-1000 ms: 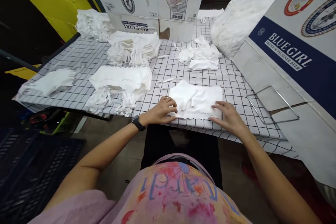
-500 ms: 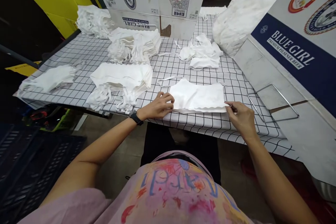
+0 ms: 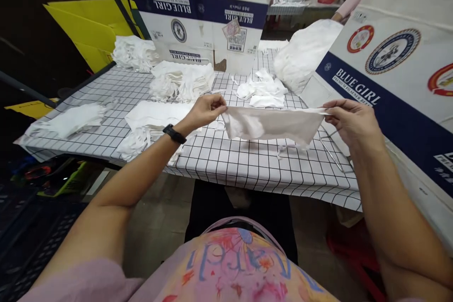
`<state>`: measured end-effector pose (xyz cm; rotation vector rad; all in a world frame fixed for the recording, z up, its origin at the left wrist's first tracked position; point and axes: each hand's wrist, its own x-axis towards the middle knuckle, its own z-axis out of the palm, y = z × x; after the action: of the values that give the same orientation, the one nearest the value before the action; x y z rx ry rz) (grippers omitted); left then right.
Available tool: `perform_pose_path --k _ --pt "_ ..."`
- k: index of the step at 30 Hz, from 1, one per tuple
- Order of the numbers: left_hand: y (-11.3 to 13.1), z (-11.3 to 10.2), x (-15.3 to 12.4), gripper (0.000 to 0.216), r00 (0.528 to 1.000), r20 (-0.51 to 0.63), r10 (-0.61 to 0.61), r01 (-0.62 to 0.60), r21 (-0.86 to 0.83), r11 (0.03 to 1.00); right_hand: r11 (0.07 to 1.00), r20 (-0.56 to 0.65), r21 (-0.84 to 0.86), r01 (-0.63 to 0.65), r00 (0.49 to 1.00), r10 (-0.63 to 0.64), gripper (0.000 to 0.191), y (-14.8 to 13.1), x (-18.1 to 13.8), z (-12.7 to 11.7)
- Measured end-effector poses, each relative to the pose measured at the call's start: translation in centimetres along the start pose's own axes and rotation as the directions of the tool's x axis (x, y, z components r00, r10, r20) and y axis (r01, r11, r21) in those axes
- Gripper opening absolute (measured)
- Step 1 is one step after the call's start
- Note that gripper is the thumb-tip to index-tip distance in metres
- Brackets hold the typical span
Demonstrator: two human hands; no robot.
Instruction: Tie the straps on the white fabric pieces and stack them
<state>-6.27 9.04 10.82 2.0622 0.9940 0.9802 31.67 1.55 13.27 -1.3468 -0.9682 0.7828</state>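
Observation:
A white cloth piece (image 3: 272, 126) hangs stretched in the air above the checked table (image 3: 247, 165). My left hand (image 3: 205, 109) pinches its left upper corner, and a black watch sits on that wrist. My right hand (image 3: 348, 120) pinches the right upper corner. Thin straps dangle from the cloth's lower edge. Just left of my left hand lies a flat stack of white pieces (image 3: 152, 118) with loose straps at its front.
More white stacks (image 3: 182, 80) (image 3: 136, 52) (image 3: 67, 120) lie on the table's left and back. A loose heap (image 3: 264, 92) and a big white bag (image 3: 304, 54) sit at the back right. Blue Girl cartons (image 3: 205, 14) (image 3: 392, 71) wall the back and right. A wire frame (image 3: 332, 153) lies at the right.
Both hands lifted the white cloth off the table and pulled it taut in the air. The camera has tilted upward.

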Motion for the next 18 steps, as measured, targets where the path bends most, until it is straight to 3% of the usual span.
perform_pose_path --k 4,8,16,18 --pt "2.5 -2.5 3.9 0.008 0.997 -0.025 0.068 -0.068 -0.011 0.998 0.999 -0.015 -0.03 0.041 0.999 -0.041 0.017 -4.3 1.9 0.4" --pt "4.4 -4.2 5.9 0.006 0.997 -0.017 0.079 -0.08 -0.105 0.991 0.975 0.071 -0.166 0.148 0.988 -0.138 0.02 -7.0 2.6 0.0" --pt "6.2 -6.2 6.6 0.005 0.998 0.034 0.051 -0.039 -0.282 0.959 0.833 0.383 -0.486 0.266 0.921 -0.07 0.014 -7.9 3.8 -1.6" --pt "6.3 -6.4 6.6 0.004 0.999 0.025 0.044 -0.035 -0.287 0.957 0.81 0.427 -0.511 0.287 0.903 -0.05 0.025 -7.8 3.5 -1.5"
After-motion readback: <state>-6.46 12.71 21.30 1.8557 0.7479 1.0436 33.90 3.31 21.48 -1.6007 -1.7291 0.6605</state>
